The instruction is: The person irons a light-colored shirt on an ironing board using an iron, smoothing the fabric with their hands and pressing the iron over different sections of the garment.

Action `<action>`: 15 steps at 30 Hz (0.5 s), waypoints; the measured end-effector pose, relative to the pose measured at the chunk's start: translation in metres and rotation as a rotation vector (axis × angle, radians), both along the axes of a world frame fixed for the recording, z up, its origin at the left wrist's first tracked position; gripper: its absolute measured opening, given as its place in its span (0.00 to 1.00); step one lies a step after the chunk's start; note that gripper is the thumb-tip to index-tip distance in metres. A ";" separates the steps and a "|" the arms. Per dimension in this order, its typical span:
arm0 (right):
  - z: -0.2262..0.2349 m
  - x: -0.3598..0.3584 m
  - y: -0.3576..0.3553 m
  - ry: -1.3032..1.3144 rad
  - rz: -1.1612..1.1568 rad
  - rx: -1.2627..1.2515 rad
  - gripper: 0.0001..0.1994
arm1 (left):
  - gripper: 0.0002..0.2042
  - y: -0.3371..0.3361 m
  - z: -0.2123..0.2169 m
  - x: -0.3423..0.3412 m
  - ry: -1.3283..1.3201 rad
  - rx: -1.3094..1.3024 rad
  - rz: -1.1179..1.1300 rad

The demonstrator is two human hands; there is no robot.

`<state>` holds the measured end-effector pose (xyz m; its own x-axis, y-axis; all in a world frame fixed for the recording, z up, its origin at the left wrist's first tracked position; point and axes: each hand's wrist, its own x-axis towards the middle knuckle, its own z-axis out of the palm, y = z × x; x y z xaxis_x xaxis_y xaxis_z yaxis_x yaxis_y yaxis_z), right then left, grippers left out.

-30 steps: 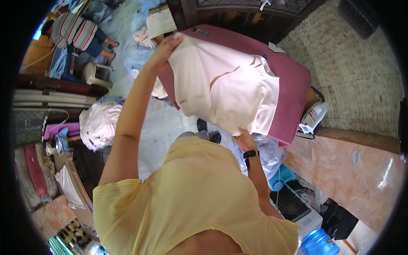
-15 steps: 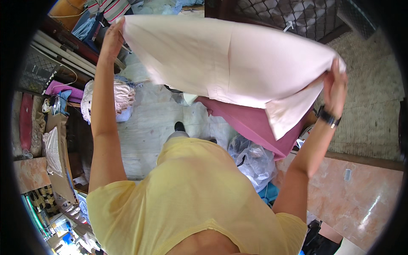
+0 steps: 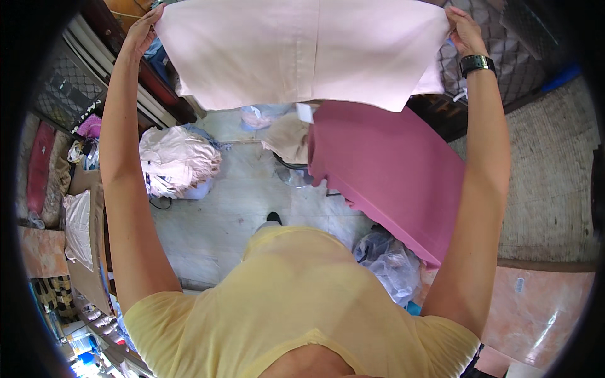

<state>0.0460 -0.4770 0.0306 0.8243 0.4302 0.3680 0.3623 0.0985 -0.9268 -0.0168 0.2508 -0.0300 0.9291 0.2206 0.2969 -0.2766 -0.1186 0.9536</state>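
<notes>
Both arms reach forward and hold a pale pink cloth (image 3: 252,57) stretched wide between them. A seam runs down its middle, and its lower edge hangs free. My left hand (image 3: 144,30) pinches the upper left corner. At the upper right corner, my right hand (image 3: 465,33), with a dark watch on its wrist, grips the cloth between thumb and fingers. Below the cloth's right half lies a surface covered in mauve fabric (image 3: 391,164), apart from both hands. The cloth's top edge runs out of view.
A heap of pale pink cloth (image 3: 179,160) lies on the floor to the left. A clear plastic bag (image 3: 394,268) sits beside the mauve surface. Beyond it, a beige cloth (image 3: 288,138) rests on something round. Shelves and cardboard (image 3: 85,239) line the left; a marble ledge (image 3: 542,309) stands at right.
Both hands have moved farther forward, and the right has risen level with the left. The cloth, slanted and partly folded over before, now hangs straighter, uncovering more of the mauve surface.
</notes>
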 end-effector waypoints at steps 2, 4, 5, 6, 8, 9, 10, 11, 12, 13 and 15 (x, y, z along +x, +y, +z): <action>0.001 0.018 0.034 -0.016 -0.076 -0.017 0.17 | 0.18 0.015 0.008 0.004 -0.043 0.113 0.045; -0.002 0.036 0.065 -0.025 -0.143 -0.030 0.16 | 0.17 0.037 0.015 0.009 -0.107 0.274 0.144; -0.004 0.044 0.079 -0.034 -0.178 -0.039 0.16 | 0.17 0.047 0.020 0.013 -0.150 0.359 0.207; -0.008 0.053 0.092 -0.033 -0.211 -0.055 0.16 | 0.17 0.056 0.020 0.017 -0.186 0.440 0.267; -0.014 0.070 0.115 -0.037 -0.278 -0.092 0.16 | 0.17 0.072 0.019 0.026 -0.253 0.571 0.341; -0.018 0.078 0.127 -0.037 -0.303 -0.106 0.16 | 0.16 0.086 0.020 0.031 -0.243 0.613 0.409; -0.022 0.086 0.137 -0.037 -0.326 -0.120 0.16 | 0.16 0.099 0.019 0.036 -0.234 0.655 0.477; -0.026 0.095 0.146 -0.039 -0.350 -0.135 0.16 | 0.15 0.111 0.020 0.042 -0.225 0.697 0.547; -0.029 0.102 0.153 -0.041 -0.378 -0.159 0.16 | 0.14 0.102 0.018 0.041 -0.247 0.664 0.554; -0.032 0.109 0.159 -0.042 -0.402 -0.179 0.16 | 0.14 0.107 0.013 0.049 -0.255 0.661 0.575; -0.040 0.125 0.171 -0.047 -0.442 -0.220 0.16 | 0.15 0.115 0.006 0.062 -0.266 0.660 0.623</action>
